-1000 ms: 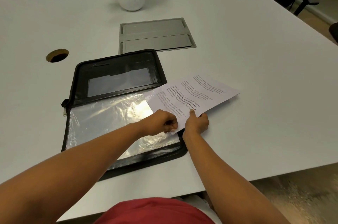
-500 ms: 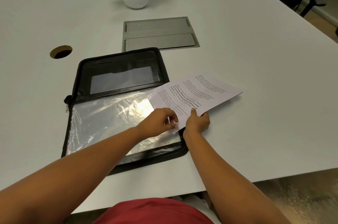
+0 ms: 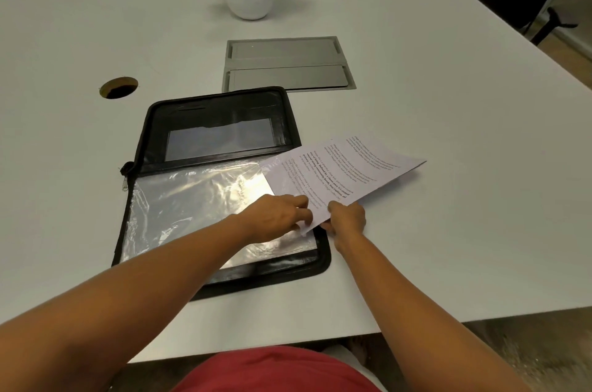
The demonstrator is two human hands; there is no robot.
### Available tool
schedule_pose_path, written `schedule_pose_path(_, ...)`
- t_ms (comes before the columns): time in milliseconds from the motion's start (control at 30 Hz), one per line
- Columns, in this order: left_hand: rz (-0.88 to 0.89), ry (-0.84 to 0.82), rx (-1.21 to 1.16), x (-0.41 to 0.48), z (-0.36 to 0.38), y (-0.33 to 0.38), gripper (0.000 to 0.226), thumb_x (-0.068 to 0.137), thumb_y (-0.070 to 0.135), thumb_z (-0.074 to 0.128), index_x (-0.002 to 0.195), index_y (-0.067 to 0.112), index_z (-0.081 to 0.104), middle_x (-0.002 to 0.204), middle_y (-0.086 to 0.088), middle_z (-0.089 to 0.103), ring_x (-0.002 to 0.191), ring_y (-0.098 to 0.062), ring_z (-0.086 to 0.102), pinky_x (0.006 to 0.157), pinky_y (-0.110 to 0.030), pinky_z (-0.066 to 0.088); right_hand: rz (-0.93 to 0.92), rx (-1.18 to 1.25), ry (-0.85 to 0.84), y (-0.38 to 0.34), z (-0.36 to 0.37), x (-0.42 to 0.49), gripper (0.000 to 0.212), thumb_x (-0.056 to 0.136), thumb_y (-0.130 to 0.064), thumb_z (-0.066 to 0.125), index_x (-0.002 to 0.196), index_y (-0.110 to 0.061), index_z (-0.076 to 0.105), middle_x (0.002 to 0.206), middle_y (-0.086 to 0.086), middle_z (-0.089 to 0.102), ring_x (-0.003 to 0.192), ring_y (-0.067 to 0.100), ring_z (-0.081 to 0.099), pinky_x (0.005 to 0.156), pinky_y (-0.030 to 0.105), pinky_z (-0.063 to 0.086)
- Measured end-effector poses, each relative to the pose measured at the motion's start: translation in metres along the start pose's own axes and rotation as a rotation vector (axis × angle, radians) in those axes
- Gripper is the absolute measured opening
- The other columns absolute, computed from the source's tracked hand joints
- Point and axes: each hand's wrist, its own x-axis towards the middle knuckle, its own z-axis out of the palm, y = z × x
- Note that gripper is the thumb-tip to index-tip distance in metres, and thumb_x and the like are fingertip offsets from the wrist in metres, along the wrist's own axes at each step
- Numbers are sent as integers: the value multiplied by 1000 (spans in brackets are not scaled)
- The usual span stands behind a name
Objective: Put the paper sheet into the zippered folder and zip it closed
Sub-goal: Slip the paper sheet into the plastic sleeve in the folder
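At the far left of the open zippered folder (image 3: 221, 118), the zipper pull (image 3: 125, 185) hangs by the spine, untouched. The folder lies flat on the white table (image 3: 464, 231), and its near half is covered by a clear plastic sleeve (image 3: 192, 209).

My left hand (image 3: 275, 215) rests over the sleeve's right end, fingers curled in at the near corner of the paper sheet (image 3: 346, 167). I cannot tell whether they pinch that corner or the sleeve's edge. Just beside it, my right hand (image 3: 347, 219) pinches the sheet's near edge, thumb on top.

From that grip the sheet runs away and to the right. Its long axis slants off the folder, so only its left part overlaps the folder and the rest hangs over bare table.

So the sleeve lies left of my grip and the paper right of it. I judge the sheet must swing round square with the sleeve and slide leftward. My right hand would carry it, while my left, nearer the sleeve, would hold the way open.
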Motion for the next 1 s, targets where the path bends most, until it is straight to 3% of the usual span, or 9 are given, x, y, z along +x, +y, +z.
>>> schedule_pose_path(167, 59, -33, 48, 12, -5, 2, 29, 94, 22, 51, 123, 18, 52, 129, -4, 46, 107, -21, 52, 86, -31, 51, 18, 74, -57, -2, -11, -1, 36, 88, 2, 53, 118, -17, 55, 117, 7, 61, 94, 30, 64, 54, 27, 57)
schedule_pose_path(433, 53, -131, 27, 22, -15, -1, 22, 92, 19, 54, 112, 13, 62, 119, -2, 52, 98, -18, 57, 81, -27, 51, -37, 195, 45, 7, -8, -2, 36, 85, 6, 56, 117, -12, 56, 117, 8, 63, 95, 26, 62, 53, 25, 55)
schedule_pose_path(533, 7, -146, -36, 22, -17, -3, 19, 91, 18, 54, 108, 13, 62, 118, -2, 52, 96, -20, 58, 84, -32, 52, -51, 169, 38, 14, -7, -3, 38, 85, 5, 57, 120, -12, 55, 119, 8, 62, 102, 28, 62, 65, 31, 58)
schedule_pose_path(700, -17, -186, -91, 25, -14, -1, 18, 93, 18, 51, 107, 10, 60, 117, -3, 51, 87, -15, 51, 79, -27, 45, -79, 84, 25, 29, -3, -4, 42, 82, 1, 62, 121, -14, 56, 121, 6, 63, 108, 27, 60, 89, 46, 54)
schedule_pose_path(800, -35, -171, -126, 26, -9, 1, 20, 93, 19, 50, 108, 10, 59, 115, -5, 52, 95, -20, 55, 84, -33, 49, -48, 105, -39, 32, -3, -3, 44, 79, -3, 68, 120, -16, 58, 117, 6, 65, 103, 27, 62, 83, 42, 57)
schedule_pose_path(900, -94, -80, -189, 22, 1, 0, 24, 92, 24, 53, 111, 11, 57, 121, -4, 51, 105, -20, 54, 87, -34, 50, 5, 113, -163, 33, -3, -8, 44, 78, -1, 68, 119, -15, 58, 112, 7, 65, 92, 22, 65, 65, 28, 59)
schedule_pose_path(1000, -215, 71, -265, 13, 18, -1, 45, 89, 36, 57, 127, 14, 49, 138, -5, 42, 124, -21, 44, 102, -35, 41, 36, 114, -227, 32, -7, -9, 41, 79, 2, 66, 117, -9, 58, 108, 11, 66, 80, 18, 64, 61, 24, 57)
